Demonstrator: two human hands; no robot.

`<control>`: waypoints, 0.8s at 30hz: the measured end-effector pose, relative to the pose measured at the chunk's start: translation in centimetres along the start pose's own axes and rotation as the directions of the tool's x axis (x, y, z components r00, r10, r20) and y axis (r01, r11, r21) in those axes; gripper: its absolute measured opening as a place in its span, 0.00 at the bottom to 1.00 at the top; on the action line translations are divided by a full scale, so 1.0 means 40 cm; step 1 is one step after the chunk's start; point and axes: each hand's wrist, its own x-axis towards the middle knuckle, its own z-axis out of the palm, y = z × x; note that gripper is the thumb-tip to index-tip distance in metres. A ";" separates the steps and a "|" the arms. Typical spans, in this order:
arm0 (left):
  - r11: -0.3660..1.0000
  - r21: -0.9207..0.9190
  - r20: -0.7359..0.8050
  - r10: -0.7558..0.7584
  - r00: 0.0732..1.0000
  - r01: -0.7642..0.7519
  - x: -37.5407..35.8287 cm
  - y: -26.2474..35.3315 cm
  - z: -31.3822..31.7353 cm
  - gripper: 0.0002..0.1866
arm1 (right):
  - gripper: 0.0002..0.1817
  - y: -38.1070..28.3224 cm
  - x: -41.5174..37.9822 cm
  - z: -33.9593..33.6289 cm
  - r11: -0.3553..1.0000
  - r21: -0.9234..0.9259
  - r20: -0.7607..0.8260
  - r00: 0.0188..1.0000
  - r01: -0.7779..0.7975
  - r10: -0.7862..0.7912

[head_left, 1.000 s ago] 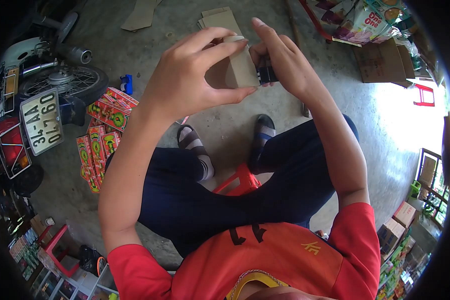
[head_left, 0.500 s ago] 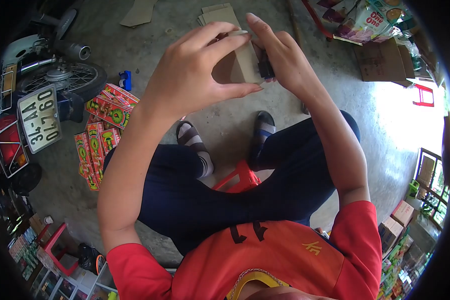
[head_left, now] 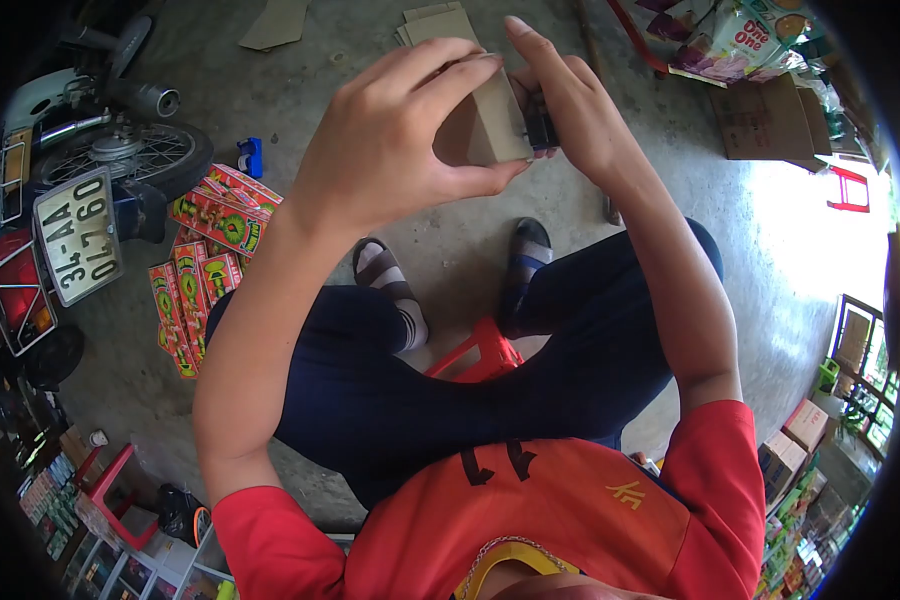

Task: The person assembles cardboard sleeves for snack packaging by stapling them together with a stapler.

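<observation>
My left hand [head_left: 385,140] is closed around a small brown cardboard box [head_left: 495,115], thumb along its lower edge and fingers over its top. The box is raised in front of me above the floor, and part of it is hidden behind my fingers. On its right side my right hand [head_left: 575,115] is closed, thumb pointing up, around a small dark blocky object [head_left: 542,130] pressed close to the box. The exact kind of that dark object cannot be made out.
Red printed cartons [head_left: 205,265] lie in a pile at left, by a blue tape dispenser [head_left: 251,157] and a parked motorbike [head_left: 115,150]. Flat cardboard sheets [head_left: 440,22] lie ahead. A large cardboard box [head_left: 765,125] stands at right. A red stool [head_left: 485,352] is beneath me.
Both hands have shifted slightly to the right with the cardboard box and the dark object. My left fingers have moved a little on the box's top edge.
</observation>
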 end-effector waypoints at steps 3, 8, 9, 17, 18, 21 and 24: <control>1.000 0.009 0.006 0.005 1.000 -0.005 0.001 0.003 0.001 0.36 | 0.27 -0.040 0.000 -0.014 0.990 0.070 0.065 0.991 -0.121 0.116; 1.000 0.011 0.016 0.014 1.000 -0.014 0.001 0.000 0.004 0.36 | 0.27 -0.016 -0.002 -0.013 1.000 -0.030 0.049 0.999 -0.006 0.007; 1.000 0.011 0.016 0.016 1.000 -0.016 0.001 0.001 0.004 0.35 | 0.27 -0.015 -0.002 -0.013 0.999 -0.035 0.052 0.999 -0.005 0.007; 0.999 0.021 0.018 0.033 0.999 -0.033 0.003 0.001 0.005 0.35 | 0.27 -0.033 -0.007 -0.011 0.996 -0.080 0.033 0.999 -0.041 0.044; 0.999 0.018 0.017 0.035 0.999 -0.035 0.002 0.001 0.004 0.35 | 0.26 -0.027 -0.007 -0.008 0.995 -0.097 0.025 1.000 -0.013 0.016; 0.999 0.016 0.012 0.037 0.999 -0.038 0.003 0.001 0.004 0.35 | 0.24 -0.025 -0.004 -0.005 0.996 -0.085 0.036 0.999 -0.019 0.022; 0.999 0.016 0.004 0.041 0.999 -0.041 0.005 0.003 0.001 0.36 | 0.23 -0.091 0.000 -0.017 0.983 -0.012 0.094 0.979 -0.182 0.183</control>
